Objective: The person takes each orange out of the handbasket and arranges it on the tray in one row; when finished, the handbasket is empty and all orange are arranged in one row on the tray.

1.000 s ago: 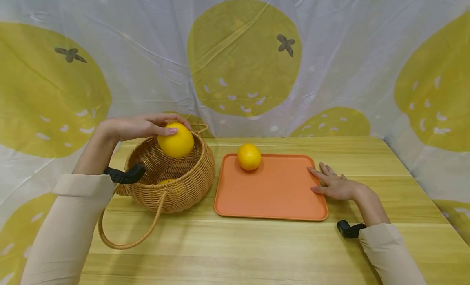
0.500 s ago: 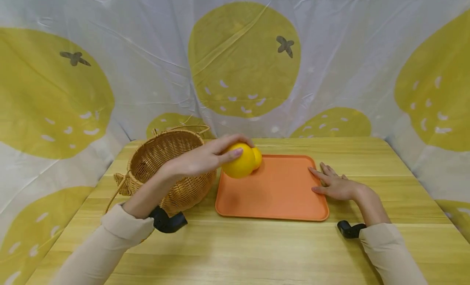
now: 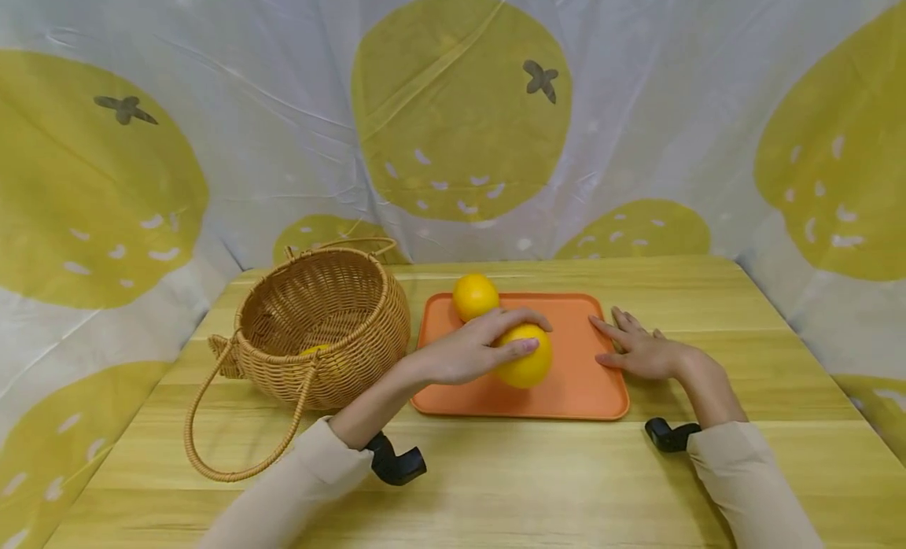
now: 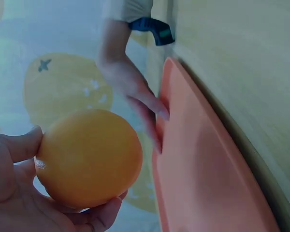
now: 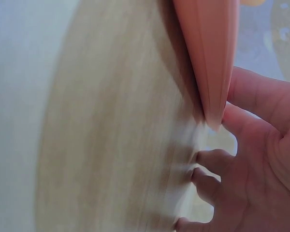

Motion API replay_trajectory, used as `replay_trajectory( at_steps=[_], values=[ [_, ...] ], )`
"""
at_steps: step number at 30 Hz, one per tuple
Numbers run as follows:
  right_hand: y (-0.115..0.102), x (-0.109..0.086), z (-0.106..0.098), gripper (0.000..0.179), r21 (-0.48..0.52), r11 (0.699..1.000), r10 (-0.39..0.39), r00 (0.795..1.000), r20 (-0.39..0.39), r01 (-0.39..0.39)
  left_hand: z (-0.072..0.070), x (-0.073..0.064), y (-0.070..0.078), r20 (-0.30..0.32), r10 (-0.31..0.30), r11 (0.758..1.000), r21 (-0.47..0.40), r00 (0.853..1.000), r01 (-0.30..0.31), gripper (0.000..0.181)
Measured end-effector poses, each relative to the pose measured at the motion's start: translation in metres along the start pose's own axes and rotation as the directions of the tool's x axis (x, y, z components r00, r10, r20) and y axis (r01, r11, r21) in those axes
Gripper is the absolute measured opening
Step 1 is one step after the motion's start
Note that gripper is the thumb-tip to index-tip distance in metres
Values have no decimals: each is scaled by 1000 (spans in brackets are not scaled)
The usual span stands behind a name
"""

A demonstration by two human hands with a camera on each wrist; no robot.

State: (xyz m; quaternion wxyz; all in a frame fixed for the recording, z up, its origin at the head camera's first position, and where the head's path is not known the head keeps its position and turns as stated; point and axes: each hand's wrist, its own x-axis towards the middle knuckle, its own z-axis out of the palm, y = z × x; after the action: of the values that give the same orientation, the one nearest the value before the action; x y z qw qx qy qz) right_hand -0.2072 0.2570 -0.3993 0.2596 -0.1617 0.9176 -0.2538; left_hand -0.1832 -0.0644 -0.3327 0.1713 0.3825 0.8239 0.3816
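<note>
L hand grips orange over tray; splayed R hand touches tray; 2nd orange there, prob. done; 3rd orange, in basket left of tray, prob. remains

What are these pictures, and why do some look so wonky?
No machine here, just somebody's bare left hand and right hand. The wide view comes from a camera on their head. The sideways close-ups come from wrist cameras, probably those black gadgets, which turn with each hand. On the wooden table are a wicker basket with something yellow inside and an orange tray bearing one yellow ball. The left hand holds another ball over the tray; the right hand touches the tray's edge.
</note>
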Motion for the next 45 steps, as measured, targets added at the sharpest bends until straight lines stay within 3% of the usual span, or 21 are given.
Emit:
replay_trajectory(
  at_steps=[5, 11, 17, 24, 29, 33, 41, 45],
  values=[
    [1, 0, -1, 84, 0, 1000, 0, 1000, -1, 0, 5, 27, -17, -19, -20, 999, 35, 1000, 21, 38],
    [2, 0, -1, 84, 7, 1000, -2, 1000, 4, 2, 12, 59, -30, -31, -94, 994, 50, 995, 96, 40],
    [-1, 0, 1, 84, 1, 1000, -4, 1000, 2, 4, 17, 79, -39, -46, -171, 985, 22, 984, 172, 40],
    [-3, -1, 0, 83, 28, 1000, -6, 1000, -2, 6, 18, 82, -42, -203, -243, 968, 10, 949, 250, 38],
    [-2, -1, 0, 84, 21, 1000, -1, 1000, -4, 1, 20, 80, -42, -239, -270, 959, 24, 933, 283, 56],
    [-1, 0, 1, 83, 18, 1000, -3, 1000, -7, 3, 21, 79, -49, -258, -248, 962, 46, 934, 268, 72],
    [-1, -1, 1, 83, 20, 1000, -7, 1000, -10, 8, 17, 76, -65, -254, -196, 973, 67, 947, 219, 62],
    [-1, -2, 1, 83, 21, 1000, -9, 1000, -9, 9, 15, 73, -66, -241, -198, 972, 80, 950, 223, 72]
  ],
)
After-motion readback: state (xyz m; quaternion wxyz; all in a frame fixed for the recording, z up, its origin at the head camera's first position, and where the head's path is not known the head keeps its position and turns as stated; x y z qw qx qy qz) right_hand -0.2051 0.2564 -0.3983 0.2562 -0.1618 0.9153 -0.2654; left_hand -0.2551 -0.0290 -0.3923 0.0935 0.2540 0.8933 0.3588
